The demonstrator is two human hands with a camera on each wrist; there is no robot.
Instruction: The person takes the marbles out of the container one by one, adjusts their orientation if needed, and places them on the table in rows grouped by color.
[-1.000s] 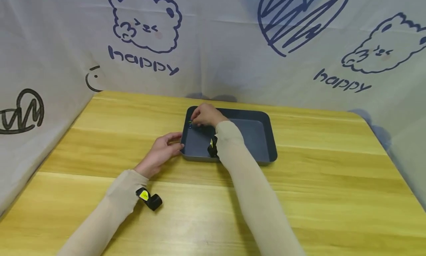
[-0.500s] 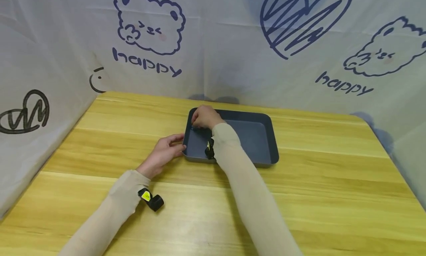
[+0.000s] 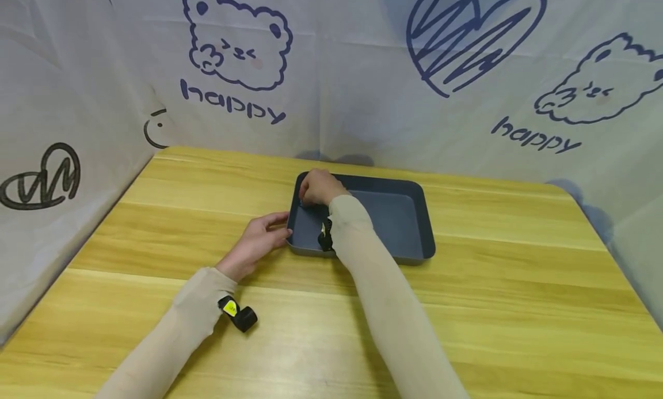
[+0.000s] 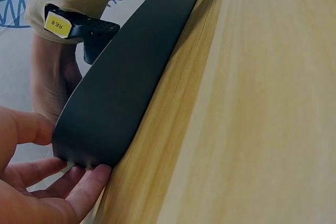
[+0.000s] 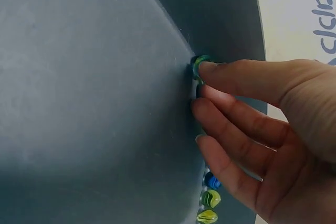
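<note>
My right hand (image 3: 322, 187) reaches into the dark grey baking tray (image 3: 393, 217) at its left wall. In the right wrist view, thumb and index finger pinch a blue-green glass marble (image 5: 199, 61) at the foot of the wall. Beyond the other fingers, a blue marble (image 5: 212, 181), a yellow-green marble (image 5: 211, 199) and a yellow marble (image 5: 207, 216) sit in a row along that wall. My left hand (image 3: 255, 240) holds the tray's near left corner. Its thumb lies at the rim and its fingers touch the outer wall.
The tray stands on a wooden table (image 3: 497, 307) near its back edge. White cloth (image 3: 357, 99) with drawings and lettering hangs behind and at both sides. Black wrist cameras sit on both cuffs.
My right hand has moved slightly towards me along the tray's left wall, and the marbles seen there earlier are hidden in the head view. The left hand keeps its hold. The head view has shifted slightly.
</note>
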